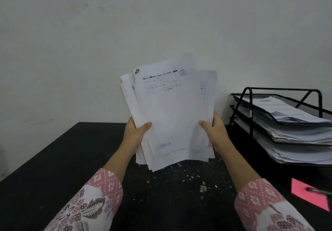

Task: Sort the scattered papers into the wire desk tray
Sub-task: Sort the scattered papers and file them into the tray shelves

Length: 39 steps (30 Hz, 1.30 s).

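Note:
A loose stack of white printed papers [170, 112] stands nearly upright above the black table [71, 158], its sheets uneven at the edges. My left hand [136, 131] grips the stack's lower left side, thumb across the front sheet. My right hand [213, 131] grips the lower right side the same way. The black wire desk tray [251, 108] with three tiers stands at the right, each tier holding papers.
A pink sticky-note pad [307, 193] with a dark pen [319, 192] on it lies at the table's right edge. Small pale scraps [203, 187] speckle the tabletop below the papers. A plain white wall stands behind the table.

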Each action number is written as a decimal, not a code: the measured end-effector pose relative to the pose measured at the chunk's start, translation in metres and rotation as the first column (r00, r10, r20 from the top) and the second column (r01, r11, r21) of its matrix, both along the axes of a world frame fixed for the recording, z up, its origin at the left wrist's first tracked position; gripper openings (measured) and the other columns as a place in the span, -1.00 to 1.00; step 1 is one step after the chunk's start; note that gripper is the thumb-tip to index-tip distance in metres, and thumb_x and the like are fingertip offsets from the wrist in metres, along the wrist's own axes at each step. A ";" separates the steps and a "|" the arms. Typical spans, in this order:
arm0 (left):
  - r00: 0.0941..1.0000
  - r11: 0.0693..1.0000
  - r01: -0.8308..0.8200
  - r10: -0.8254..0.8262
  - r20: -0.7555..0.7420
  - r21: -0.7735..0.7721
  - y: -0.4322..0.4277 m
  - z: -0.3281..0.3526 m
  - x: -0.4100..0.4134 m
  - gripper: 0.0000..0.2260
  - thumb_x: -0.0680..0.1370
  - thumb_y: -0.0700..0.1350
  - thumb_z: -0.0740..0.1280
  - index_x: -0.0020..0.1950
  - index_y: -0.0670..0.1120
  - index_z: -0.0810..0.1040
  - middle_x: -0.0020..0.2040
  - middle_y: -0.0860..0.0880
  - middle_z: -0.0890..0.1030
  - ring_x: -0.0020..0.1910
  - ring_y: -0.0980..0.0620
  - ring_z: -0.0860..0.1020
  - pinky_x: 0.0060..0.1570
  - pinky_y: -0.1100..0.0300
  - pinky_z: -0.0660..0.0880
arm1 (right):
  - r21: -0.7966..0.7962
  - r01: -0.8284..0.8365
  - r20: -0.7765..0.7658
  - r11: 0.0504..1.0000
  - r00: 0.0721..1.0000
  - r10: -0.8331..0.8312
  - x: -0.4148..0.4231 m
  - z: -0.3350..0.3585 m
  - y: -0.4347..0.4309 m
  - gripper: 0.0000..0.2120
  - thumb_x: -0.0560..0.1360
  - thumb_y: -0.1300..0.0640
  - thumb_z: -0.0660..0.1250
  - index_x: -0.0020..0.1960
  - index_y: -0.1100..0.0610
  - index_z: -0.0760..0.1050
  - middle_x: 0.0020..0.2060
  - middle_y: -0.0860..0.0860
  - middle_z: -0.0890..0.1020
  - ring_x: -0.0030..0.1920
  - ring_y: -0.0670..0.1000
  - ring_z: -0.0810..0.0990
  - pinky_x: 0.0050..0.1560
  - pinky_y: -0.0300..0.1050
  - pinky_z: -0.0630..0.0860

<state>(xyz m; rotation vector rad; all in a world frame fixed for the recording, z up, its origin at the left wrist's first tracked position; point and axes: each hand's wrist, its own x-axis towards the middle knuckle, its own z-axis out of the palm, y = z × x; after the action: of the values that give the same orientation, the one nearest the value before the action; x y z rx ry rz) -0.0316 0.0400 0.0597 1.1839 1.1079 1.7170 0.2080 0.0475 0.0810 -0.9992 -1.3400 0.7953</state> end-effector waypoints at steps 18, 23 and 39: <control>0.982 0.965 -0.153 0.172 -0.076 0.216 -0.015 0.015 0.019 -0.71 0.51 -0.12 0.38 0.17 -0.04 0.38 0.03 0.08 0.54 -0.01 0.15 0.56 -0.11 0.25 0.55 | 0.163 0.228 -0.143 0.960 0.968 -0.205 -0.003 0.012 -0.014 -0.72 0.48 0.31 0.26 0.11 0.07 0.31 -0.15 -0.12 0.49 -0.20 -0.17 0.50 -0.31 -0.36 0.47; 0.989 0.953 -0.097 0.125 -0.082 0.287 -0.019 0.024 0.033 -0.83 0.57 -0.19 0.28 0.13 -0.09 0.37 -0.02 0.08 0.56 -0.06 0.17 0.56 -0.16 0.31 0.53 | 0.194 0.225 -0.166 0.955 0.967 -0.194 -0.013 0.015 -0.015 -0.78 0.51 0.34 0.19 0.12 0.19 0.28 -0.14 -0.08 0.46 -0.20 -0.12 0.47 -0.21 -0.22 0.47; 0.959 0.962 -0.206 0.235 -0.161 0.180 -0.010 0.031 0.051 -0.85 0.65 -0.02 0.10 0.08 -0.08 0.33 -0.12 0.08 0.50 -0.16 0.11 0.50 -0.20 0.21 0.50 | 0.197 0.226 -0.074 0.954 0.974 -0.216 -0.006 0.015 -0.006 -0.85 0.57 0.26 0.12 0.11 0.09 0.27 -0.10 -0.06 0.47 -0.16 -0.11 0.47 -0.18 -0.27 0.44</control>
<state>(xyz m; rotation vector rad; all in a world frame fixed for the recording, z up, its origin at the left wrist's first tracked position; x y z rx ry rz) 0.0197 0.0300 0.0908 1.3820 1.2696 1.9298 0.2015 0.0414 0.0956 -0.9394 -1.2134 0.5003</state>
